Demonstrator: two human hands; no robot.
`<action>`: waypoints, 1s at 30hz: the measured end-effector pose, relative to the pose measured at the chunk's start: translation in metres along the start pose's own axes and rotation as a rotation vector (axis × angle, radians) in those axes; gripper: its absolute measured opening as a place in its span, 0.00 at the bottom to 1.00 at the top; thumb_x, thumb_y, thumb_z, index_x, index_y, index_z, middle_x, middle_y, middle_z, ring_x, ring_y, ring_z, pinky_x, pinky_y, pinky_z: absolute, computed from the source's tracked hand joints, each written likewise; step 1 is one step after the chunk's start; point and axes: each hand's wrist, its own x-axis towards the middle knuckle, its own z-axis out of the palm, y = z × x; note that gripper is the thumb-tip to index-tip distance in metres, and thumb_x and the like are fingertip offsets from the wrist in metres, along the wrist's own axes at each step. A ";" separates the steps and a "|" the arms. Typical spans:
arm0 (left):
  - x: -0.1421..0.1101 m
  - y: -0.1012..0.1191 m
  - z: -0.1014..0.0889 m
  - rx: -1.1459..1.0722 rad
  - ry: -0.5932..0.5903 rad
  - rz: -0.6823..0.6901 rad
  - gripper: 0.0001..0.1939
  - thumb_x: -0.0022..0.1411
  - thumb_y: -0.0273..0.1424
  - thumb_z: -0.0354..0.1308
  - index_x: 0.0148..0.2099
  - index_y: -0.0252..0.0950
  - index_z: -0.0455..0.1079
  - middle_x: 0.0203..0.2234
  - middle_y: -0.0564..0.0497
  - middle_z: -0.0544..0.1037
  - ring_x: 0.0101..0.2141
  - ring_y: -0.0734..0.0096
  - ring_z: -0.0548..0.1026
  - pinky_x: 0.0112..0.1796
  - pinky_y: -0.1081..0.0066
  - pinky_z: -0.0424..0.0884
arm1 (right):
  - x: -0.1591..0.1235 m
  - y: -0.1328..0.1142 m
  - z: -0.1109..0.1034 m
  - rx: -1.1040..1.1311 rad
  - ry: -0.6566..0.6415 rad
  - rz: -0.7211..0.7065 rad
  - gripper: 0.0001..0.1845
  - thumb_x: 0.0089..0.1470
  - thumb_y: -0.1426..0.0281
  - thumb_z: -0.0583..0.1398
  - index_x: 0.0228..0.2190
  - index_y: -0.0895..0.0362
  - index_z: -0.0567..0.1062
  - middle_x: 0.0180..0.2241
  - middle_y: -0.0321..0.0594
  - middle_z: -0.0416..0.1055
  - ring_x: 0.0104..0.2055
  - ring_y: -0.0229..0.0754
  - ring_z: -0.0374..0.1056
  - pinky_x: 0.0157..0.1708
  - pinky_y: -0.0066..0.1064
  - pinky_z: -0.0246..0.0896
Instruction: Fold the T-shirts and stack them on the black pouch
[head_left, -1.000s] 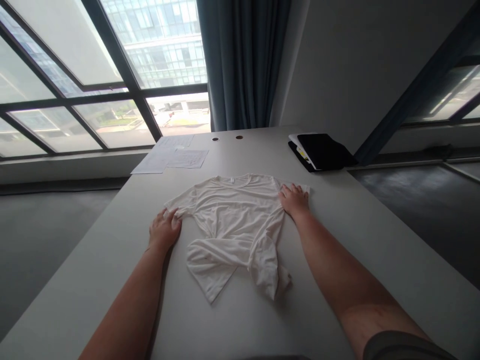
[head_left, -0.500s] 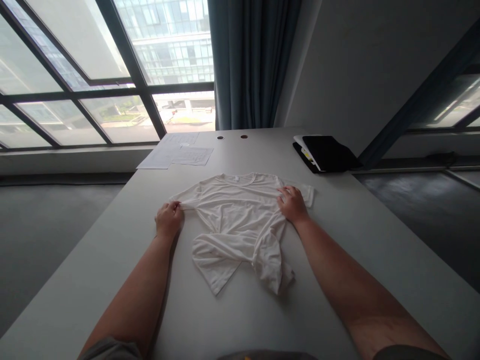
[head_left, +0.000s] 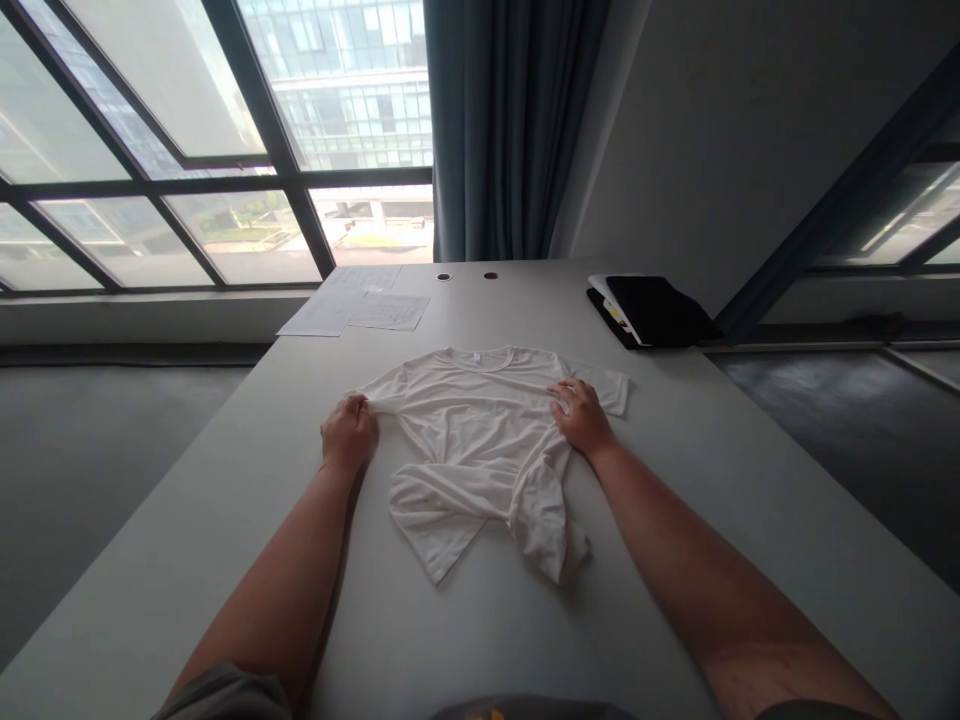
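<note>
A white T-shirt (head_left: 480,415) lies on the table with its neckline away from me. Its lower part is bunched and twisted, with one hem corner pointing toward me. My left hand (head_left: 349,430) is closed on the end of the left sleeve, pinching the cloth. Spread over the right side of the shirt, near where the sleeve joins, my right hand (head_left: 581,412) rests with fingers apart. The right sleeve lies flat beyond that hand.
Sheets of paper (head_left: 386,310) lie at the far left of the white table (head_left: 480,650). A black folder (head_left: 660,310) with papers inside sits at the far right. Two round holes pierce the far end. Behind are a window and a blue curtain (head_left: 510,130).
My left hand has gone from lying with fingers spread at the left sleeve to pinching its end. The right hand has slid slightly inward across the shirt. The view has shifted a little.
</note>
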 end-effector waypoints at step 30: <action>-0.008 0.017 0.007 0.166 -0.166 0.158 0.24 0.74 0.38 0.43 0.61 0.40 0.73 0.63 0.44 0.72 0.61 0.53 0.70 0.60 0.54 0.65 | -0.006 -0.011 0.012 0.172 -0.179 -0.300 0.23 0.64 0.65 0.57 0.57 0.58 0.77 0.56 0.53 0.71 0.58 0.54 0.65 0.62 0.48 0.60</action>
